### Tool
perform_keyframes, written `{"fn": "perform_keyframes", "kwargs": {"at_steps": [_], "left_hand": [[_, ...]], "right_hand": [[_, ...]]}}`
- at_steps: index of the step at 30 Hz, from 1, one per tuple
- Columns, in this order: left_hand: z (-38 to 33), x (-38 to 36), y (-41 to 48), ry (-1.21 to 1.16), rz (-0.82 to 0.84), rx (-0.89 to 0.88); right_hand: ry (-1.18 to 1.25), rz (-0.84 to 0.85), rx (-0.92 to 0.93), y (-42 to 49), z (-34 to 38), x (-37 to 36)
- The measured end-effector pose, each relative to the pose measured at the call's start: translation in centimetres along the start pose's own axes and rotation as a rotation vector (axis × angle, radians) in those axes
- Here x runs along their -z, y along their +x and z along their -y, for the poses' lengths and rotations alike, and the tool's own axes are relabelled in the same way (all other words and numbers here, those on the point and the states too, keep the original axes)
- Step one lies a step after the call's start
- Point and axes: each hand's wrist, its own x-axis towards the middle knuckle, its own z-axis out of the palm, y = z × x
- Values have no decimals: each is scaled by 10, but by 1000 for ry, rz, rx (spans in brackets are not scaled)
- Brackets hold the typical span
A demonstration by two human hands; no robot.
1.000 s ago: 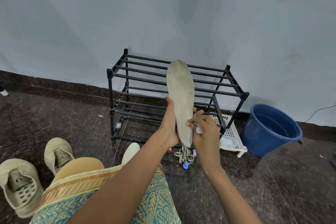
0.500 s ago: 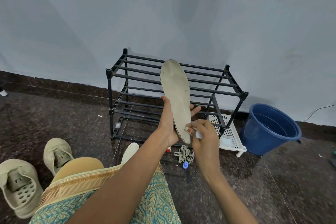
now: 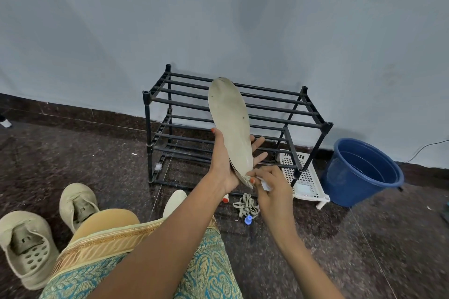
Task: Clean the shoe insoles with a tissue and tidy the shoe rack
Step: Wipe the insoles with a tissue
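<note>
Against pale wall (image 3: 121, 31), left hand (image 3: 223, 165) grips insole (image 3: 230, 116); right hand (image 3: 273, 192) pinches tissue (image 3: 265, 184)

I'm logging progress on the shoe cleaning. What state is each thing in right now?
Insole: out of its shoe, held upright in the left hand.
Tissue: pinched in the right hand, at the insole's heel end.
Two shoes: standing on the floor, laces out.
Laces: loose heap on the floor.
Shoe rack: standing by the wall.
Bucket: upright, uncovered.
</note>
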Motion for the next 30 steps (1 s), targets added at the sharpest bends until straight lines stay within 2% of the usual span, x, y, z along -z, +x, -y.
{"fn": "perform_keyframes", "kwargs": {"at_steps": [5, 11, 16, 23, 27, 30], "left_hand": [[-1, -1, -1, -31, 8, -34], [0, -5, -4, 44, 32, 27], [1, -2, -1, -4, 25, -45], [1, -3, 0, -57, 28, -149], [-1, -3, 0, -64, 22, -176], [-1, -4, 0, -60, 30, -155]], "right_hand": [[27, 30, -8, -3, 2, 3], [22, -28, -29, 5, 4, 4], [1, -23, -30, 0, 6, 0], [109, 50, -124, -8, 15, 0], [154, 66, -137, -11, 20, -1], [90, 59, -109, -11, 20, 0]]}}
